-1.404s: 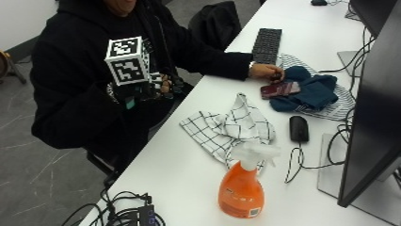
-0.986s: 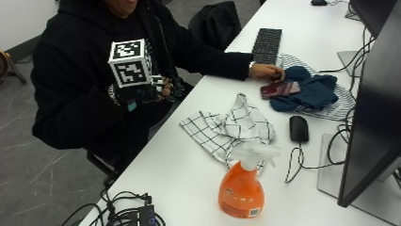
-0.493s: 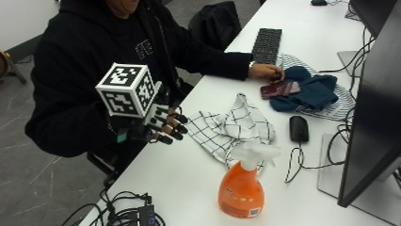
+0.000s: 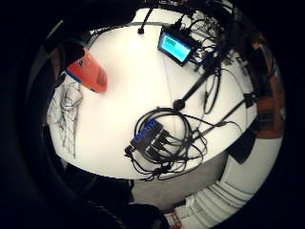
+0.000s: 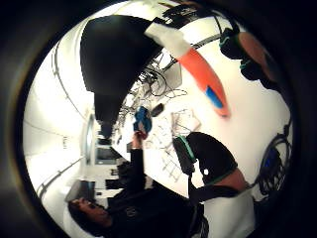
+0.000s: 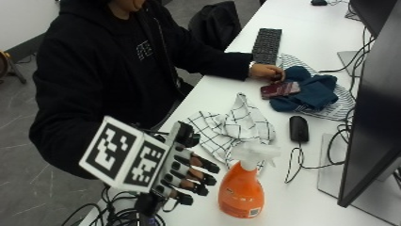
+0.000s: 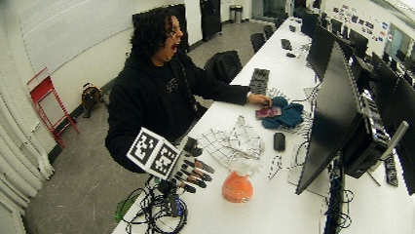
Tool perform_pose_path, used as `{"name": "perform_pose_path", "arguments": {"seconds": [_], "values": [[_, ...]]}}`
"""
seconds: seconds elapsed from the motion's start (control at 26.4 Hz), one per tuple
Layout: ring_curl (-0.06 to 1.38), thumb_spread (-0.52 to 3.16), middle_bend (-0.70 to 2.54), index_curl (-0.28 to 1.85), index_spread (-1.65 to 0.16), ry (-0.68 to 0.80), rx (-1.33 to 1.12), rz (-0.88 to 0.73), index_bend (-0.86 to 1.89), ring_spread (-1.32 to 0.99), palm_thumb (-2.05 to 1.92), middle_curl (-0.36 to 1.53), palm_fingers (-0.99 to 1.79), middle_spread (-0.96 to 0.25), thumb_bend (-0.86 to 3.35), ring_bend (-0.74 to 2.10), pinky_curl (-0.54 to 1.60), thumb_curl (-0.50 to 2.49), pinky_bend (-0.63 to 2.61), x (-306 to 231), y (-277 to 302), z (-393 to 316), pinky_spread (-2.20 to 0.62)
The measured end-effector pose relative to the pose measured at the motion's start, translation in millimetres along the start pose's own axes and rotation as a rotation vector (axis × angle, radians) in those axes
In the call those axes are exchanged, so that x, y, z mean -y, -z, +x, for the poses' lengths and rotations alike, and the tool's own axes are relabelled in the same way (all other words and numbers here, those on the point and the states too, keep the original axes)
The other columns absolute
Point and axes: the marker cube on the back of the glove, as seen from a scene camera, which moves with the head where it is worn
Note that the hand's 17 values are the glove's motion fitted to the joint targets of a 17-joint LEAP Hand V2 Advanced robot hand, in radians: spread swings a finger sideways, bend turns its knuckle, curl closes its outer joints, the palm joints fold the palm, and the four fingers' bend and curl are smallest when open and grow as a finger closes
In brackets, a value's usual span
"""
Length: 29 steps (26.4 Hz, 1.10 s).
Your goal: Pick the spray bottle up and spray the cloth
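Gloved right hand (image 6: pixel 188 176) held above the near end of the white bench (image 6: pixel 325 207), fingers spread and holding nothing, just beside the orange spray bottle (image 6: pixel 243 188) but apart from it. Bottle upright, white trigger head on top. Checked cloth (image 6: pixel 232 129) crumpled just behind the bottle. Bare left hand (image 6: pixel 266 71) rests near a black keyboard (image 6: pixel 267 44).

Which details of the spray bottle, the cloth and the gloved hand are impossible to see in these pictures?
- Spray bottle: label text too small in the outside view.
- Checked cloth: its near edge is hidden behind the bottle's white trigger head.
- Gloved right hand: the palm and wrist are hidden; the fingers show, straight and holding nothing.
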Motion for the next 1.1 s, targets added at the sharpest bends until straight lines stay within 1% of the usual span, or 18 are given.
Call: {"name": "perform_pose_path", "arguments": {"seconds": [0.15,0.3,0.49,0.72,0.83,0.95,1.02,1.1], "values": [[0.33,1.09,0.32,0.24,-0.36,-0.008,0.098,-0.072,0.07,-0.19,0.60,0.34,0.76,-0.14,0.08,0.44,0.28,0.27,0.23,28.1,-2.9,12.8,0.06],[0.34,1.03,0.29,0.21,-0.36,-0.002,0.150,-0.085,0.04,-0.19,0.63,0.35,0.69,-0.13,0.06,0.47,0.31,0.28,0.28,53.8,-22.5,13.1,0.06],[0.34,0.97,0.31,0.20,-0.36,0.022,0.304,-0.077,0.08,-0.20,0.67,0.36,0.70,-0.14,0.03,0.48,0.31,0.31,0.28,64.9,-48.3,2.1,0.06],[0.34,0.93,0.33,0.22,-0.35,-0.012,0.496,0.038,0.14,-0.21,0.75,0.37,0.83,-0.16,0.02,0.47,0.31,0.33,0.24,76.1,-65.8,-13.4,0.05],[0.33,0.93,0.31,0.27,-0.34,-0.051,0.584,0.095,0.26,-0.22,0.80,0.37,0.95,-0.17,0.03,0.43,0.29,0.35,0.18,83.3,-73.6,-18.1,0.03],[0.33,0.91,0.31,0.31,-0.33,-0.091,0.658,0.117,0.31,-0.23,0.85,0.38,1.06,-0.18,0.03,0.41,0.27,0.38,0.13,88.5,-81.2,-23.3,0.01],[0.34,0.85,0.38,0.31,-0.32,-0.126,0.688,0.119,0.25,-0.23,0.89,0.41,1.15,-0.20,0.03,0.45,0.28,0.41,0.14,90.8,-85.1,-26.9,-0.02],[0.36,0.75,0.40,0.33,-0.32,-0.150,0.688,0.119,0.25,-0.23,0.93,0.42,1.24,-0.21,0.03,0.47,0.30,0.44,0.21,93.0,-87.5,-29.9,-0.07]]}}
